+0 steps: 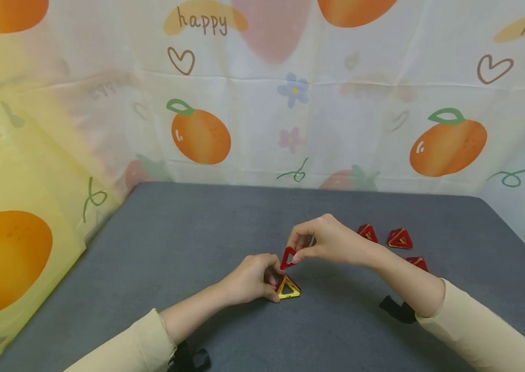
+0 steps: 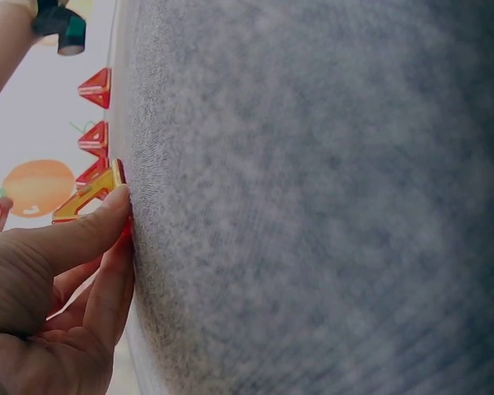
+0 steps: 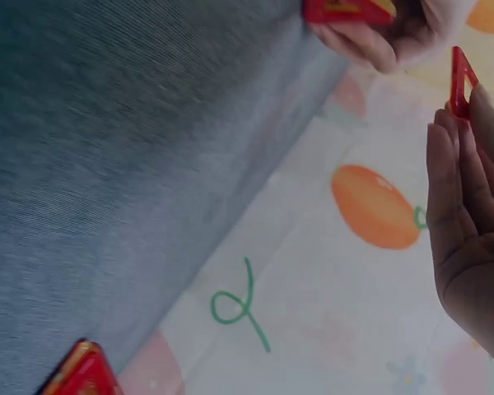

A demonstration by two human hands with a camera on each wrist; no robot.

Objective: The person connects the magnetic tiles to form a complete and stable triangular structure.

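Note:
A small structure of red and yellow triangular tiles (image 1: 288, 289) stands on the grey table, gripped at its left side between the thumb and fingers of my left hand (image 1: 249, 279). In the left wrist view, its yellow face (image 2: 86, 196) leans up from the tabletop beside my thumb. My right hand (image 1: 329, 242) pinches a single red triangular tile (image 1: 285, 257) with an open middle. That tile is held just above the structure, close to my left fingertips. The right wrist view shows the red tile (image 3: 460, 82) nearly edge-on between thumb and fingers.
Behind my right forearm sit three red triangular pyramids, one at the back (image 1: 367, 232), one to the right (image 1: 400, 238) and one partly hidden by the arm (image 1: 417, 263). A fruit-patterned cloth (image 1: 262, 129) hangs along the table's far edge.

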